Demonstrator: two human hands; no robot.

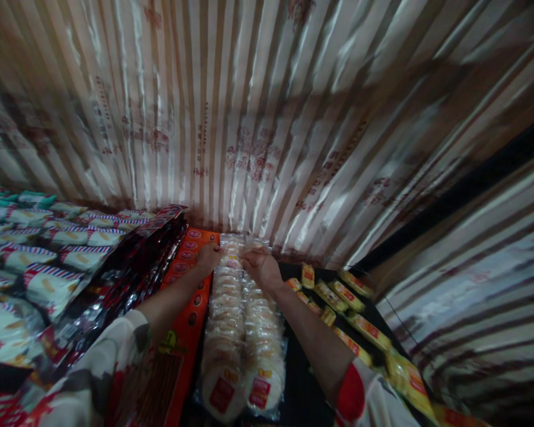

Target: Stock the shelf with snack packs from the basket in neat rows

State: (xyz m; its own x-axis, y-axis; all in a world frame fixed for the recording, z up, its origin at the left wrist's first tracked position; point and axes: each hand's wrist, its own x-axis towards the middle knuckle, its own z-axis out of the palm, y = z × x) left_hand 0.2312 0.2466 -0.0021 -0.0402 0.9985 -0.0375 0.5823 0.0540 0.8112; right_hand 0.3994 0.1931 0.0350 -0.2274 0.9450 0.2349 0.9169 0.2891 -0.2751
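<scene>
Two long rows of clear packets of round white crackers [225, 362] overlap one another from the near edge of a black surface to the back. At the far end of the left row, my left hand [210, 257] has its fingers closed at the edge of a packet. My right hand [262, 267] reaches the far end of the right row, its fingers pinched together on a clear cracker packet [253, 248]. Blur and dim light soften the fingertips. Just left of the rows lies an orange snack box [200, 296], partly behind my left forearm.
Dark shiny packets [137, 267] and many white snack bags [48, 284] fill the left. Small yellow packs [347, 296] lie scattered on the black surface [300, 362] to the right. A striped plastic curtain [249, 118] hangs close behind, with a dark pole [454, 190] at right.
</scene>
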